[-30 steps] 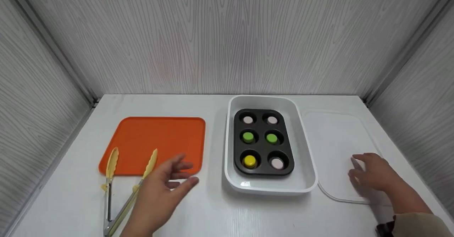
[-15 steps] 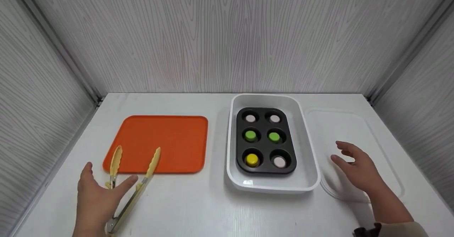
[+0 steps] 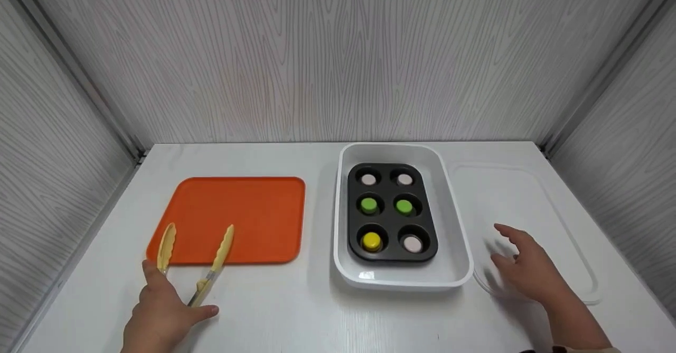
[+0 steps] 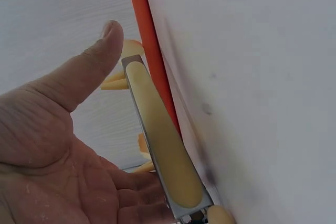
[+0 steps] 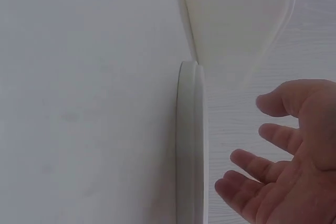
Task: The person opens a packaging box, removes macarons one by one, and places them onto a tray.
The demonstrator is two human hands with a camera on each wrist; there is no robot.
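Observation:
In the head view my left hand (image 3: 161,310) is spread over the handle end of the metal tongs (image 3: 217,260), which have yellow scalloped tips. The left wrist view puts the tongs' yellow-inlaid handle (image 4: 165,145) between my raised thumb (image 4: 92,66) and my fingers, with the thumb not closed on it. Contact between fingers and handle cannot be made out. The tongs' tips lie over the orange tray (image 3: 248,205). On the right, my right hand (image 3: 531,266) hovers above a whitish lid (image 3: 507,194), fingers loosely bent and holding nothing.
A white bin (image 3: 454,237) stands between the hands with a black muffin pan (image 3: 392,231) inside. Its cups hold white, green and yellow (image 3: 371,242) round pieces. Grey wood-grain panels (image 3: 338,57) enclose the white table (image 3: 317,321) at the back and sides.
My left hand has moved left from between the tongs and the bin, then forward over the tongs' handles. My right hand has shifted slightly left above the lid. The tongs still stand spread apart.

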